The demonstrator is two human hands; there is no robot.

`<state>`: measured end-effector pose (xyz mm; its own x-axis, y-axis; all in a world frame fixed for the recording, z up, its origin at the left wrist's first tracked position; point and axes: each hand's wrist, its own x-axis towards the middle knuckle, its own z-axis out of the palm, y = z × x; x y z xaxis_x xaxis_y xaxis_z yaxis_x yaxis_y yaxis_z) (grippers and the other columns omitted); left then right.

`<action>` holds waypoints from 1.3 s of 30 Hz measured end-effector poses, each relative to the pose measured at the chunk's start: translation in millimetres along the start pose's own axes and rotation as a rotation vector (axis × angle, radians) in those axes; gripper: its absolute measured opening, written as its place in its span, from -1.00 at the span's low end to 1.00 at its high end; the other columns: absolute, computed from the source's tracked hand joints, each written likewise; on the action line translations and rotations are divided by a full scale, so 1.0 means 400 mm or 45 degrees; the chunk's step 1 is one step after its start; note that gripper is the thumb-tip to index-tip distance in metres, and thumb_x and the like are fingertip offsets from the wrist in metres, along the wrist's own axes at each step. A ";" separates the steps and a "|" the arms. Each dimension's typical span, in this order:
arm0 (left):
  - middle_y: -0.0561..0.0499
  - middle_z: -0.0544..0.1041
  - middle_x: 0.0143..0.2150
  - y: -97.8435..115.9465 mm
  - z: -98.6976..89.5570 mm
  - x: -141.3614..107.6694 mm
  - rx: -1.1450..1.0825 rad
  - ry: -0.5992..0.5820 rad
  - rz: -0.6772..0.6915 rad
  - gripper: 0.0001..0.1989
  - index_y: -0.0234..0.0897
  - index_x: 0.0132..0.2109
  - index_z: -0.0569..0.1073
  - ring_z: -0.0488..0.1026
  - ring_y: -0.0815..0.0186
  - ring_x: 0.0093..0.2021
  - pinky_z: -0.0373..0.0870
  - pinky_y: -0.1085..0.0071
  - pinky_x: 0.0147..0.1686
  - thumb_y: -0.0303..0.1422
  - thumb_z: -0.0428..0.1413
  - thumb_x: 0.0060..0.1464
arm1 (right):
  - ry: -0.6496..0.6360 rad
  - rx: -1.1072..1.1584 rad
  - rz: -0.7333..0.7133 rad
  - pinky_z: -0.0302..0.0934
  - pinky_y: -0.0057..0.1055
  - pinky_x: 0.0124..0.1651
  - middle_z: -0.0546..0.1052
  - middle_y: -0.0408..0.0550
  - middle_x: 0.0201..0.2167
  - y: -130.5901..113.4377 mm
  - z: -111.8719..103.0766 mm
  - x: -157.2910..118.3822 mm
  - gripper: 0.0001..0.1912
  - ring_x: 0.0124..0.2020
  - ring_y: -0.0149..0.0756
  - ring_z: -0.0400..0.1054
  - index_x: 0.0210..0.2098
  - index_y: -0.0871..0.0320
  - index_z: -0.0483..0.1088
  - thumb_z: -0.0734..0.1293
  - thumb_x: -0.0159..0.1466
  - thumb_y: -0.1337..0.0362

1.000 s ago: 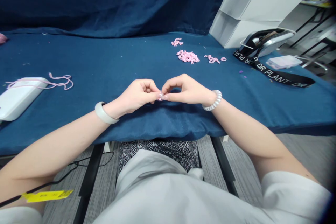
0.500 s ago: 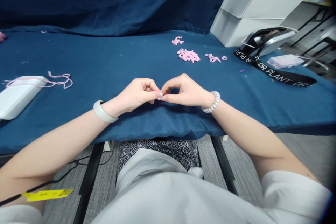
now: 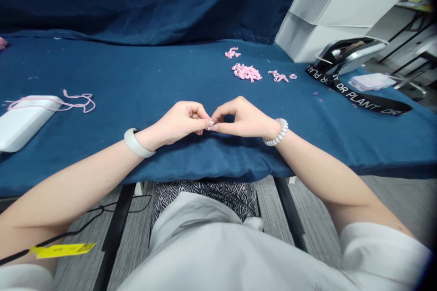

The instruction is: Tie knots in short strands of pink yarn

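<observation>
My left hand (image 3: pixel 186 120) and my right hand (image 3: pixel 239 118) meet fingertip to fingertip just above the front part of the blue cloth. Both are closed in a pinch. Whatever lies between the fingertips is too small and too hidden to name; a faint hint of pink shows there. Beyond my right hand lies a heap of small pink knotted cord pieces (image 3: pixel 246 72). A smaller pink bunch (image 3: pixel 232 52) sits behind it, and a few loose pink pieces (image 3: pixel 278 76) lie to its right.
At the left, pink cord (image 3: pixel 80 102) trails over a white case (image 3: pixel 29 120). White boxes (image 3: pixel 317 13) stand at the back right. Near them are a bag with a black lettered strap (image 3: pixel 362 97) and a clear plastic box (image 3: pixel 371 81). A blue curtain (image 3: pixel 146 2) hangs behind.
The whole view has shifted very slightly. My hands keep the same pinch, with only a tiny change at the fingertips. The pink pieces lie as before.
</observation>
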<state>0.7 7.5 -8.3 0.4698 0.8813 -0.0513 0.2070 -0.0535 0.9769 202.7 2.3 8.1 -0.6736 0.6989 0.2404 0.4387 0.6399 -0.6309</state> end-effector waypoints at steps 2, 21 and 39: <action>0.05 0.49 -0.55 -0.001 0.000 0.000 0.006 -0.003 -0.002 -0.81 -0.39 -0.43 0.45 0.38 0.53 -0.56 0.31 0.62 -0.53 -0.39 0.31 -0.11 | 0.012 -0.003 -0.001 0.16 -0.49 -0.31 0.58 -0.08 -0.44 -0.001 0.001 0.000 -0.75 -0.44 -0.44 0.39 -0.33 0.29 0.56 0.35 0.20 0.20; 0.00 0.51 -0.53 0.017 0.010 -0.005 -0.185 -0.049 -0.149 -0.79 -0.39 -0.43 0.40 0.44 0.47 -0.55 0.41 0.57 -0.49 -0.39 0.29 -0.14 | -0.091 -0.064 -0.017 0.07 -0.49 -0.34 0.48 -0.10 -0.48 -0.002 0.010 0.006 -0.88 -0.47 -0.45 0.27 -0.36 0.28 0.41 0.28 0.18 0.33; -0.15 0.53 -0.52 0.022 0.006 0.006 -0.478 -0.161 -0.598 -0.72 -0.33 -0.34 0.41 0.50 0.28 -0.51 0.48 0.43 -0.46 -0.15 0.09 -0.04 | -0.388 -0.164 -0.213 -0.01 -0.47 -0.33 0.38 -0.15 -0.50 0.011 0.029 0.010 -0.88 -0.48 -0.46 0.17 -0.43 0.22 0.31 0.17 0.19 0.43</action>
<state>5.7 8.2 -0.3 0.5048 0.7066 -0.4958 0.1112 0.5163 0.8491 194.9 4.3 -2.5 -0.8800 0.4665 0.0894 0.3658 0.7856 -0.4991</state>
